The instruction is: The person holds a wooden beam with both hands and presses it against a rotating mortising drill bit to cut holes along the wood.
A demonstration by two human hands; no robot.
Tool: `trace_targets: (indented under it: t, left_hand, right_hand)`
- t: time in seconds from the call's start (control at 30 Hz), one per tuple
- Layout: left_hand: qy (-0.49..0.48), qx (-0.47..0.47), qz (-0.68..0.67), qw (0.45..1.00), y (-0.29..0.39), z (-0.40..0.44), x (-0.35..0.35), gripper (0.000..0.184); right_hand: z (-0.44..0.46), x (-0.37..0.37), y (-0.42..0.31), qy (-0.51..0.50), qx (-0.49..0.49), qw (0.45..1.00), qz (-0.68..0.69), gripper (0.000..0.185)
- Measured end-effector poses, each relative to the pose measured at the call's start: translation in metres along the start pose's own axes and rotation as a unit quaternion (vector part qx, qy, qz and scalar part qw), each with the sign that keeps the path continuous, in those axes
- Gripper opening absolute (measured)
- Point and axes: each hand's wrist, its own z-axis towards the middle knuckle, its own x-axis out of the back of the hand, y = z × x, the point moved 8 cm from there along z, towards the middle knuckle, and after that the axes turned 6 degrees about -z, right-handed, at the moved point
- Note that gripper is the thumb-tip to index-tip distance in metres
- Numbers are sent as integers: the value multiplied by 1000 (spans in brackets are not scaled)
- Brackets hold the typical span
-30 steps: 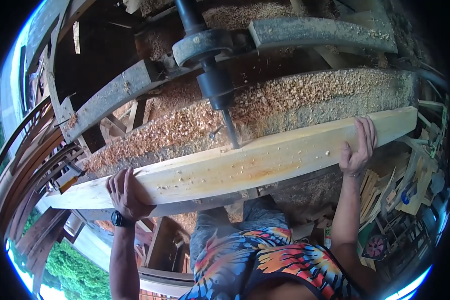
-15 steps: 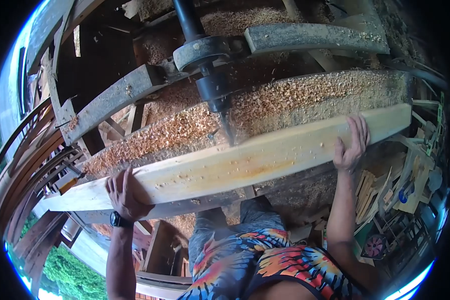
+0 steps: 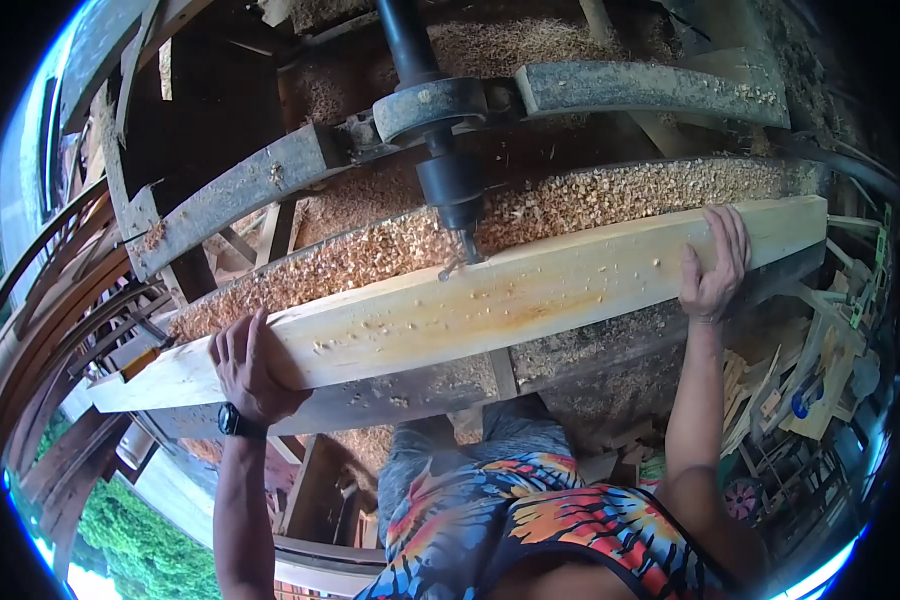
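Note:
A long pale wooden plank (image 3: 430,320) lies across a worktable, slightly bowed in this wide view, with wood chips scattered over its face. My left hand (image 3: 253,372), wearing a dark watch on the wrist, grips its near side toward the left end. Farther right, my right hand (image 3: 717,264) holds the same board, fingers stretched over the top and palm at the near edge. Between them, a black drill chuck (image 3: 450,190) with a bit (image 3: 470,245) stands at the far edge of the plank. The bit's tip is blurred at the wood.
Wood chips (image 3: 610,200) bank up behind the plank. Two thick wooden bars (image 3: 650,90) run beyond the chuck. A yellow-handled tool (image 3: 140,362) is by the plank's left end. Curved timber pieces (image 3: 40,310) stack at left; offcuts (image 3: 820,390) lie at right.
Both hands have shifted the plank away from me, against the drill bit. More of the worktable shows along its near side. The camera view has moved slightly.

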Motion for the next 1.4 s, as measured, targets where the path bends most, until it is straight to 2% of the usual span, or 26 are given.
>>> trace_targets:
  t: [0.2, 0.43, 0.8, 1.17, 1.4]
  left_hand:
    - [4, -5, 5, 1000, 6, -12, -3, 124]
    - [-19, -32, 2, 999, 19, -44, -16, 119]
    - [-11, -32, 12, 999, 21, -28, -9, 114]
    - [-2, -37, 10, 999, 12, -11, -4, 122]
    - [5, 4, 9, 1000, 5, 1, 0, 127]
  right_hand:
    - [-17, 7, -4, 21, 1, 1000, -2, 60]
    - [-98, 32, -6, -4, -47, 999, -4, 65]
    - [-74, 24, 2, -4, -25, 1000, -12, 66]
    - [-35, 13, 4, 17, 7, 1000, -6, 63]
    - [-1, 1, 0, 28, 11, 999, 14, 54]
